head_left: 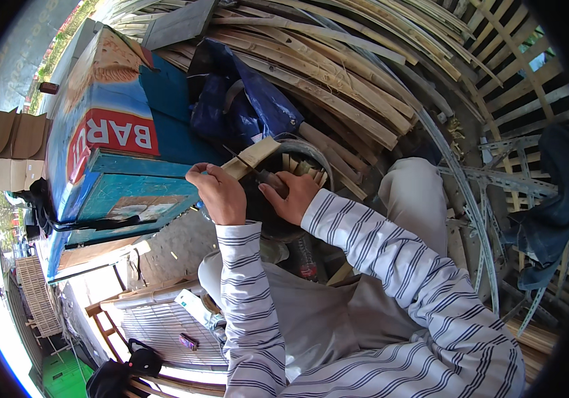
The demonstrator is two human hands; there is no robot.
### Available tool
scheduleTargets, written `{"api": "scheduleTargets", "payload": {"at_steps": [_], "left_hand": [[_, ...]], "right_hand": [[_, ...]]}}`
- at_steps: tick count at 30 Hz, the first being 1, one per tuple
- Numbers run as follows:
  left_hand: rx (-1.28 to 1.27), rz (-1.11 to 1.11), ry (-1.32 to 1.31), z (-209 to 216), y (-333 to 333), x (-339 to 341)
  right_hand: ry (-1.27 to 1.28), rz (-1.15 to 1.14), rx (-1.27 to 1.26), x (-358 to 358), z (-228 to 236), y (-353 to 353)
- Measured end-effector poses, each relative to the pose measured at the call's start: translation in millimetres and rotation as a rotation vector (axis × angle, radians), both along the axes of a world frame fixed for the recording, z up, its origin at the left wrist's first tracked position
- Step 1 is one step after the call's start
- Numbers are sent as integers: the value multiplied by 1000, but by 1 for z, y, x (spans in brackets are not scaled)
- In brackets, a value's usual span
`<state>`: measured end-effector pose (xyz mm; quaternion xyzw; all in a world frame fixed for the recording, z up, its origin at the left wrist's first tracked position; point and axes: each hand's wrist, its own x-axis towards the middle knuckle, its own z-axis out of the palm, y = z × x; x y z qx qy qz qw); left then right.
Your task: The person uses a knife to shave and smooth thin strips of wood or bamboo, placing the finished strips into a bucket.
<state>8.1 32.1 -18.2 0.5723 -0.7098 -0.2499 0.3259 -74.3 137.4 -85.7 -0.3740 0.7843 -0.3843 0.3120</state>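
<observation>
My left hand [221,194] is closed around the lower end of a short, pale split bamboo piece [252,156], its fingers curled. In my right hand [297,198] is the brown handle of a knife [272,180], whose narrow dark blade points up and left across the bamboo. Both hands are over the near left side of a dark round bucket [325,161]. Several cut bamboo pieces [291,163] stand inside it. Part of the bucket is hidden behind my right hand and sleeve.
Long split bamboo strips [337,86] lie piled beyond the bucket, beside a blue tarp [221,99]. A teal cabinet [142,184] stands left. Metal framing [497,179] with dark cloth [550,212] is at right. A slatted bench [165,325] is lower left; a plastic bottle [306,260] is near my legs.
</observation>
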Motion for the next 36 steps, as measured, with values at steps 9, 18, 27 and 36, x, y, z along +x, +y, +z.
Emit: {"api": "scheduleTargets", "payload": {"at_steps": [9, 18, 27, 36], "left_hand": [[40, -89, -36, 9, 3, -4], [-86, -89, -29, 1, 5, -2], [-109, -66, -11, -10, 0, 8], [-177, -134, -20, -9, 8, 5]], "right_hand": [[71, 3, 54, -7, 14, -3], [180, 40, -91, 2, 31, 1], [188, 34, -109, 8, 39, 4], [169, 43, -110, -5, 37, 4]]}}
